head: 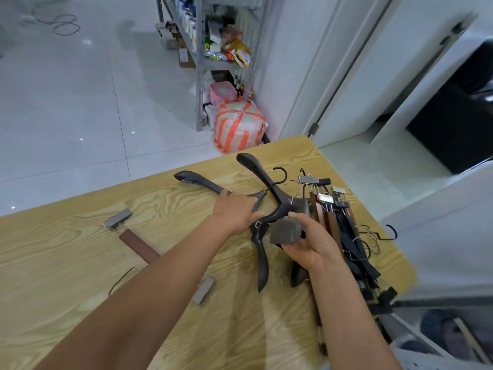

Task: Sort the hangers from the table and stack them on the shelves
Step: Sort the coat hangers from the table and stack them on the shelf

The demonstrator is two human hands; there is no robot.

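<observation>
The left hand [236,209] closes its fingers on the middle of a dark coat hanger [197,181] lying on the table [61,236]. The right hand [309,243] grips the broad end of a second dark hanger [284,232] — probably to pull the crossed pair free from the clip hanger pile [333,217]. The shelves [202,62] stand well apart, across the floor.

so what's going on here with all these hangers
A person is sorting hangers on a wooden table. The left hand grips a dark coat hanger at its neck; the right hand holds the broad end of a second hanger. A pile of clip hangers lies at the right, one brown clip hanger apart.
</observation>
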